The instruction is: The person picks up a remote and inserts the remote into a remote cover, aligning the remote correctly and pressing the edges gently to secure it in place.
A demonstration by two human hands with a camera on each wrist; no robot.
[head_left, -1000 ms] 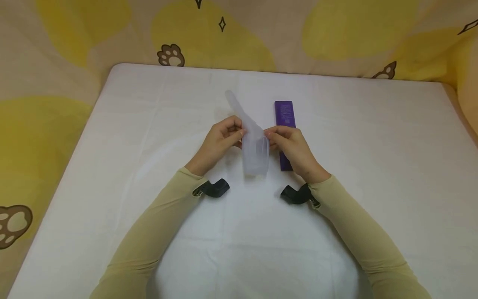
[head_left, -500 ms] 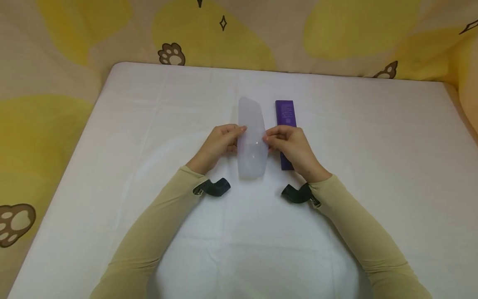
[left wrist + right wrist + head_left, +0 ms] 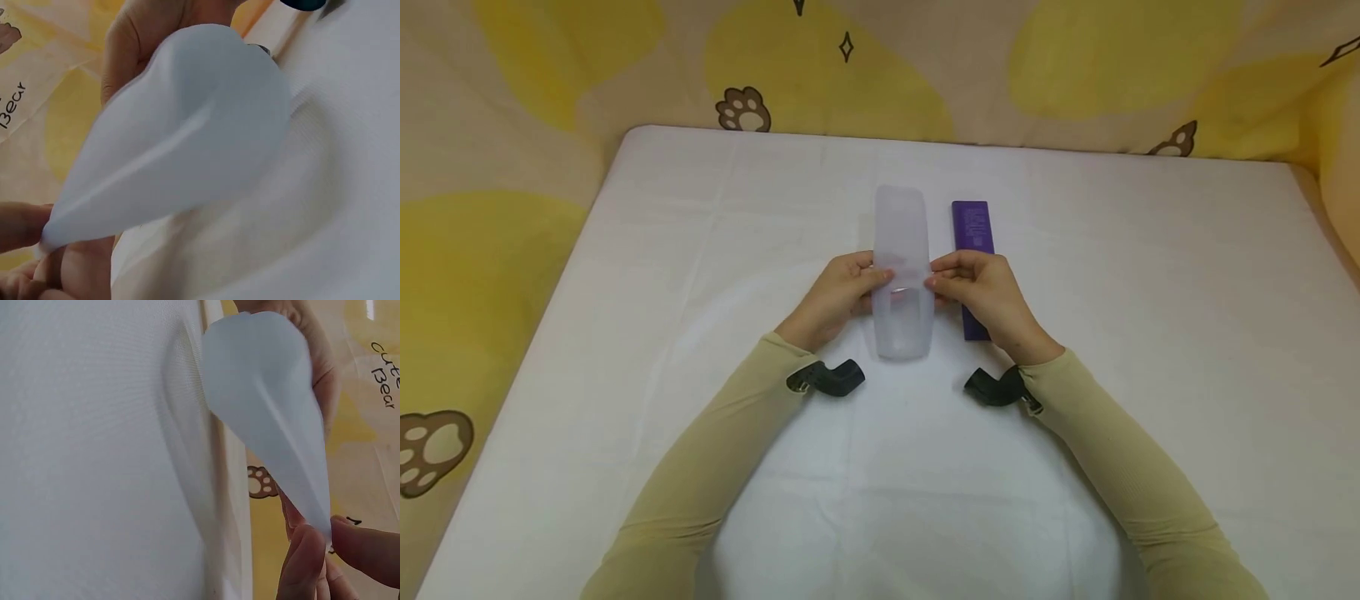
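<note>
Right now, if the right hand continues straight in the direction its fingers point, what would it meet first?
The right hand points left, so it would first press into the clear sleeve it already pinches, then probably the left hand gripping the other edge. Depth is unclear.

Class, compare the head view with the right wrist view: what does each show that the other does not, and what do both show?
Head view only: the purple box lying right of the hands, the left hand, both sleeves and the whole table.
Right wrist view only: the right hand's fingers pinching the sleeve's edge up close, and "cute Bear" lettering on the cloth.
Both: the translucent sleeve held above the white table, and the right hand.
</note>
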